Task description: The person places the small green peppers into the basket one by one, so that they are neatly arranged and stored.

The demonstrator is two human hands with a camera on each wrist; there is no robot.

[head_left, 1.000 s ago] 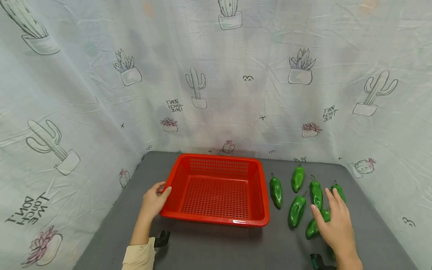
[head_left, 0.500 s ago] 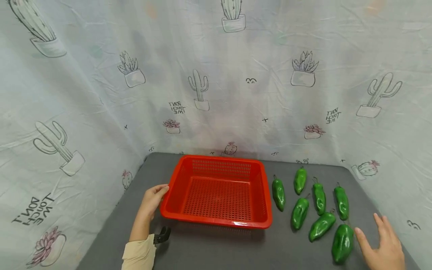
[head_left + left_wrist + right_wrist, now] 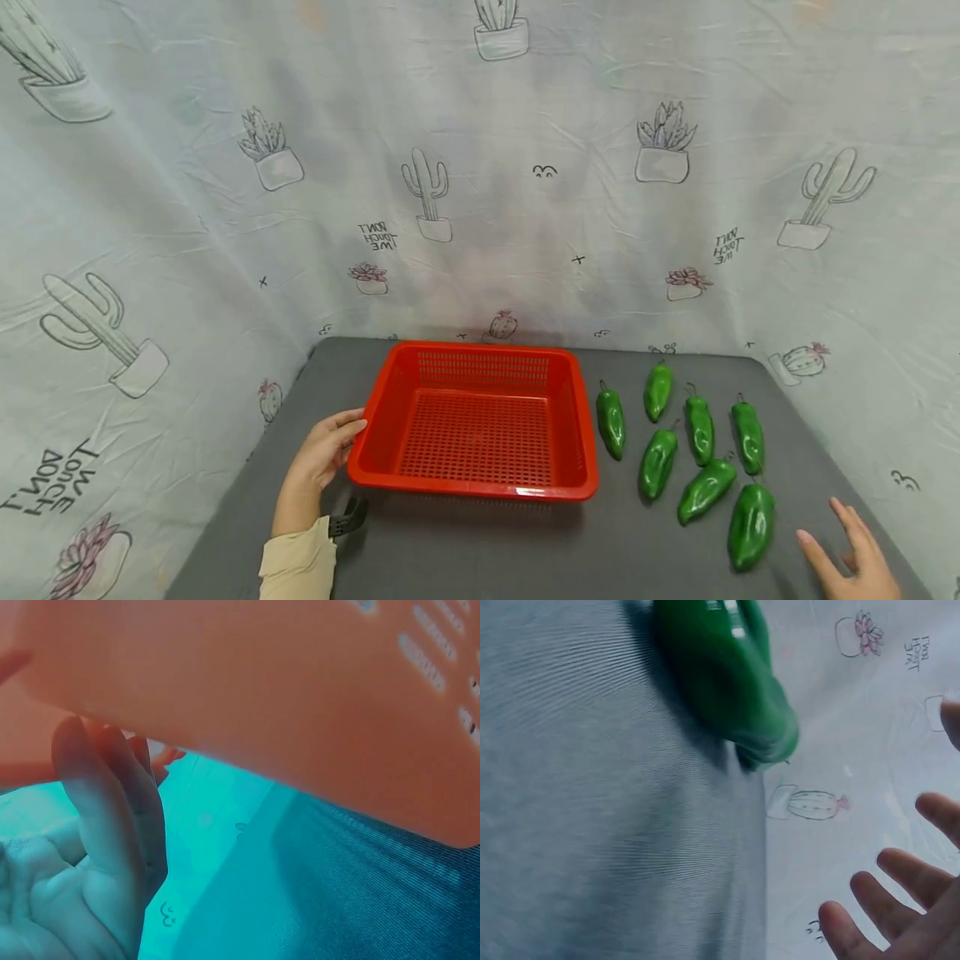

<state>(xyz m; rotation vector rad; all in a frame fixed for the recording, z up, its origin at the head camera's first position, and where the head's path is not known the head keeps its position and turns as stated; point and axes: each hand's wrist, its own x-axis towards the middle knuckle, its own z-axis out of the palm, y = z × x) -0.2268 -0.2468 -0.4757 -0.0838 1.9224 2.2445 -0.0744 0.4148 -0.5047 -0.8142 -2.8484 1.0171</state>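
A red plastic basket [image 3: 472, 487] with a slotted floor stands mid-table in the head view, with nothing in it. My left hand [image 3: 324, 450] holds its left rim, thumb on the rim and fingers beneath; in the left wrist view the fingers reach up behind the basket wall [image 3: 240, 690]. Several green peppers lie to the basket's right, the nearest a large pepper [image 3: 752, 527]. Right of that pepper, apart from it, is my right hand [image 3: 858, 557], fingers spread and holding nothing. The right wrist view shows those fingers beyond a pepper [image 3: 720, 682].
Under everything is a grey table [image 3: 465, 554], its right edge close to my right hand. A pale curtain [image 3: 495, 242] printed with cacti hangs behind the table and along both sides. A dark wrist strap [image 3: 348, 518] sits at my left cuff.
My right hand has moved right and toward me from over the peppers, uncovering the nearer ones. My left hand stays at the basket's rim. The view shifts slightly.
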